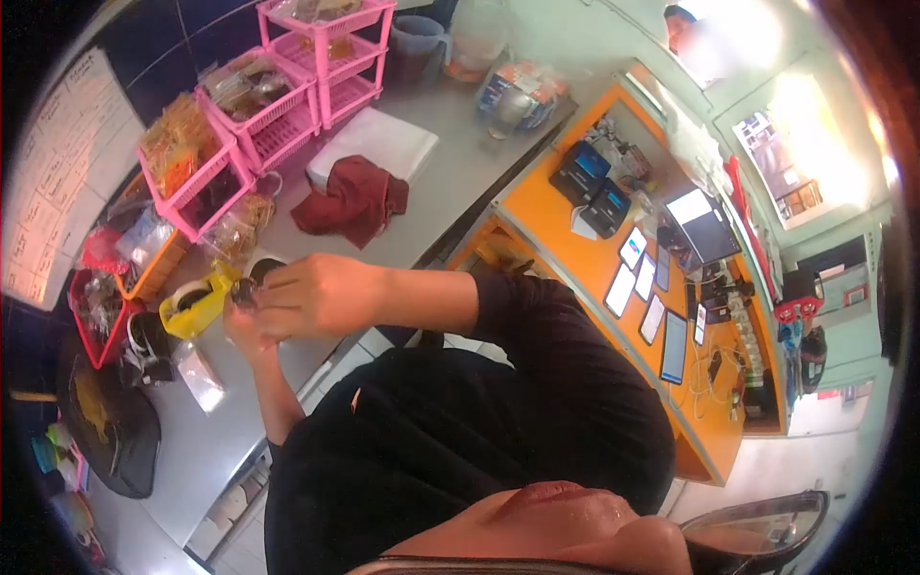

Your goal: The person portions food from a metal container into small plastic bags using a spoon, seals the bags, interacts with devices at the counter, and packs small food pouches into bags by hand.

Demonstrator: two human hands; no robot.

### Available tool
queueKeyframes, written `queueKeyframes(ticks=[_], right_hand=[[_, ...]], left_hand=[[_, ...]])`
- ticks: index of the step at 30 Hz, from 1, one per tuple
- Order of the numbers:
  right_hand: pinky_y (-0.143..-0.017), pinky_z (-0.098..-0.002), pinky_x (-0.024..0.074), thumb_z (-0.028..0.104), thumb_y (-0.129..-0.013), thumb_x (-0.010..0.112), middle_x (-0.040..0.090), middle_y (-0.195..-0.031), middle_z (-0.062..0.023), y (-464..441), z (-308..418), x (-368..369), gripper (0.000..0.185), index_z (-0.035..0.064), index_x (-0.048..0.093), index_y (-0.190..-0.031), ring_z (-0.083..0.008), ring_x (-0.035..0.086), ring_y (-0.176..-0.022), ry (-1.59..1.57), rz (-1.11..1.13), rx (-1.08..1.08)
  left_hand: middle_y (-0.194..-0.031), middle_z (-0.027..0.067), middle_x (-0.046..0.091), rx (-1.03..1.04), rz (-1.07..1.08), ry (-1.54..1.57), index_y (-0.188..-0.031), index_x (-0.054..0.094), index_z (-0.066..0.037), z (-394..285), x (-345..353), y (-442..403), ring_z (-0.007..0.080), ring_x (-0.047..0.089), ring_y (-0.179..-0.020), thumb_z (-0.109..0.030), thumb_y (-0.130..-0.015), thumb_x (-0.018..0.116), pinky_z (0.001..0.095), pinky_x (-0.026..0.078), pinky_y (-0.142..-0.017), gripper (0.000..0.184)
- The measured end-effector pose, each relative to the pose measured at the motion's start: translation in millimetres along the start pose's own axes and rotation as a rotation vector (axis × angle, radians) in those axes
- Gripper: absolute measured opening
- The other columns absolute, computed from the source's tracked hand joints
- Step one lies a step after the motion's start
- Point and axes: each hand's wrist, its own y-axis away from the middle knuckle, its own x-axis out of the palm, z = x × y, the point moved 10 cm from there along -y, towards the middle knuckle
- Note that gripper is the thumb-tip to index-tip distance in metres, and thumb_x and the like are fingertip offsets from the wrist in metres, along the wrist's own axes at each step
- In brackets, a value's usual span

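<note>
Above the steel counter's edge, my two hands are close together, touching or nearly so. My right hand [311,295] has its fingers curled over a small dark shiny object [245,293], whose kind I cannot make out. Below it, my left hand [249,329] is closed against the same object; its fingers are mostly hidden. A dark round shape [265,268] shows just behind the right fingers. Right behind the hands stands a yellow tape dispenser [180,322]. A clear plastic packet [199,378] lies on the counter nearby.
Pink stacked baskets [278,146] hold bagged goods behind the counter [446,177]. A maroon cloth [353,201] touches a white stack [407,144]. At left are a red basket [99,359] and a black pan-like item [139,441]. An orange desk [541,216] bears several phones.
</note>
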Motion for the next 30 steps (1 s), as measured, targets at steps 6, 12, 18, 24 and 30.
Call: queueKeyframes(ticks=[6,12,18,24,30], right_hand=[[-0.057,-0.0339,0.0517,0.018,-0.073,0.074,0.057,-0.079,-0.0096,5,0,-1,0.027,0.0022,0.055,-0.083,-0.0248,0.060,-0.070,-0.004,-0.030,0.019],[-0.058,-0.0329,0.0536,0.018,-0.071,0.077,0.059,-0.081,-0.0101,5,11,-1,0.030,0.0029,0.053,-0.081,-0.0255,0.061,-0.070,-0.003,-0.071,0.002],[-0.060,-0.0338,0.0540,0.018,-0.072,0.075,0.062,-0.084,-0.0092,5,16,0,0.025,0.0041,0.056,-0.082,-0.0258,0.063,-0.073,-0.002,-0.103,0.012],[-0.061,-0.0334,0.0519,0.011,-0.078,0.069,0.067,-0.086,-0.0078,29,-22,7,0.011,0.0064,0.066,-0.088,-0.0244,0.065,-0.074,0.006,-0.027,0.333],[-0.058,-0.0271,0.0497,0.031,-0.102,0.044,0.069,-0.071,-0.0101,88,-68,8,0.040,-0.0005,0.063,-0.085,-0.0169,0.068,-0.067,-0.383,-0.467,0.820]], left_hand=[[-0.104,0.0102,0.063,-0.152,-0.060,0.124,-0.106,0.057,0.000,-32,4,15,0.0201,0.064,-0.089,0.003,-0.081,0.064,0.0298,0.055,-0.078,0.026],[-0.103,0.0090,0.061,-0.309,-0.077,0.250,-0.108,0.057,-0.001,-41,6,25,0.0176,0.062,-0.088,0.005,-0.080,0.066,0.0298,0.055,-0.077,0.029],[-0.104,0.0083,0.063,-0.120,-0.035,-0.006,-0.110,0.057,0.001,-54,-2,26,0.0163,0.063,-0.087,0.002,-0.079,0.070,0.0283,0.054,-0.078,0.034],[-0.079,0.0056,0.068,-0.208,-0.047,-0.341,-0.085,0.065,-0.007,-76,1,29,0.0157,0.064,-0.074,-0.007,-0.074,0.075,0.0314,0.051,-0.066,0.015],[-0.077,0.0093,0.067,-0.078,0.005,-0.524,-0.086,0.064,-0.004,-86,-1,29,0.0203,0.063,-0.072,-0.027,-0.072,0.076,0.0346,0.049,-0.066,0.030]])
